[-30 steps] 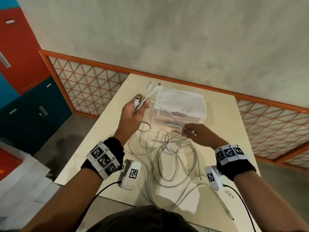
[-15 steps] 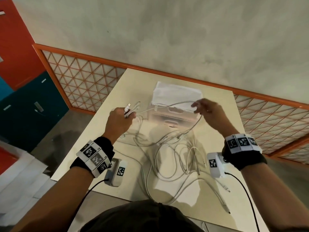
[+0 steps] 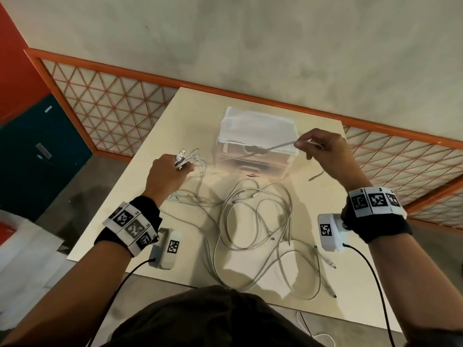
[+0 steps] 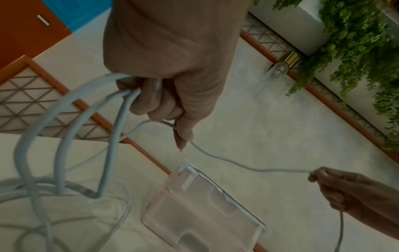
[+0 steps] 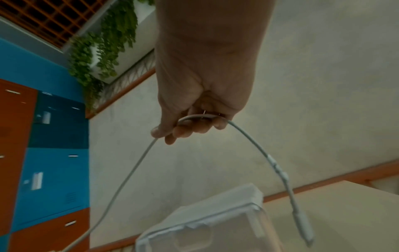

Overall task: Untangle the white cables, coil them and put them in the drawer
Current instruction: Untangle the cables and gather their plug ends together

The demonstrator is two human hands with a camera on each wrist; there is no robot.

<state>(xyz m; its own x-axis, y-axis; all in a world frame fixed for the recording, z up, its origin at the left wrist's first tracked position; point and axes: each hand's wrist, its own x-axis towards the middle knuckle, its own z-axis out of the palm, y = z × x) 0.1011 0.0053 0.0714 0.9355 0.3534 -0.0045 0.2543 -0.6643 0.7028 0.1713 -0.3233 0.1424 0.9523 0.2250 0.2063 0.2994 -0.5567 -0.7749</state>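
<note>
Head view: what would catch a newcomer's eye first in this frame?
A single white cable stretched in the air between the two raised hands: the left hand grips a bunch of cable ends, the right hand pinches the strand. Below them a tangle of white cables sprawls over the table, in front of a clear drawer box.
</note>
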